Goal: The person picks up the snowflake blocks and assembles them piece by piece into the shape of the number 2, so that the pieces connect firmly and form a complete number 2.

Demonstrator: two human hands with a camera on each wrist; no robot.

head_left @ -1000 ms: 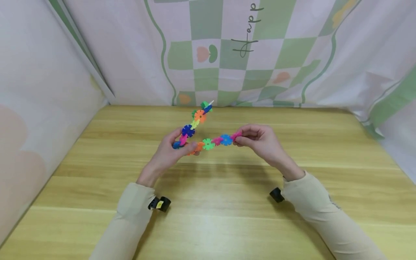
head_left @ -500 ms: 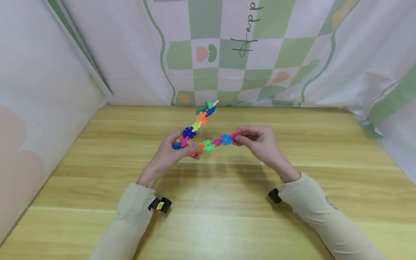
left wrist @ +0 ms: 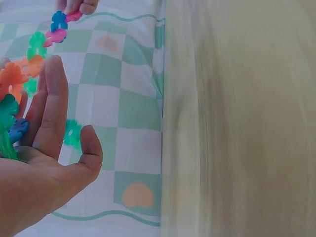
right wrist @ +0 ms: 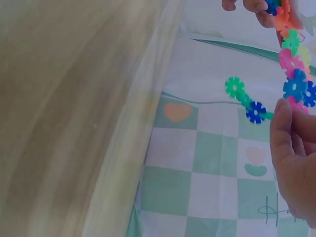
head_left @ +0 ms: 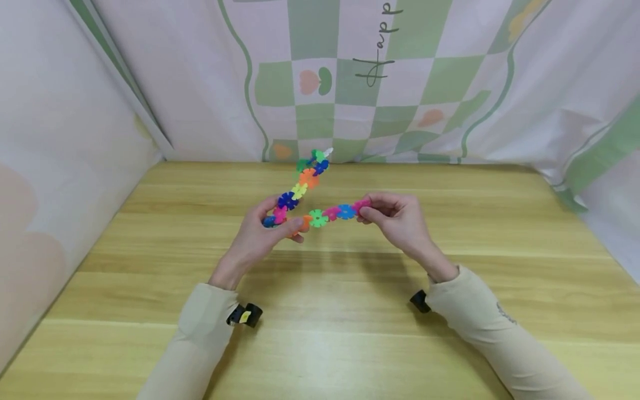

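Observation:
A chain of interlocking plastic snowflake discs (head_left: 318, 218) in many colours is held up over the table, bent into a V. My left hand (head_left: 257, 230) grips the bend, its thumb lying across the orange discs (left wrist: 12, 79) there. Between thumb and index finger my right hand (head_left: 400, 219) pinches the pink disc (head_left: 360, 207) at the chain's right end, right beside a light blue disc (right wrist: 295, 86). The other arm of the chain rises away from the left hand through dark blue, yellow and orange to green discs (head_left: 318, 156) and a white one (head_left: 328, 151) at the tip.
Beneath the hands lies a wood-grain table (head_left: 320, 333). A green and white checked curtain (head_left: 360, 111) hangs along its far edge, and a pale cloth wall (head_left: 60, 166) stands at the left. Black wrist cameras (head_left: 245, 315) sit on both cuffs.
The far arm of the chain swung slightly right, then back left and up. Both hands keep their hold, and the right hand has shifted slightly left.

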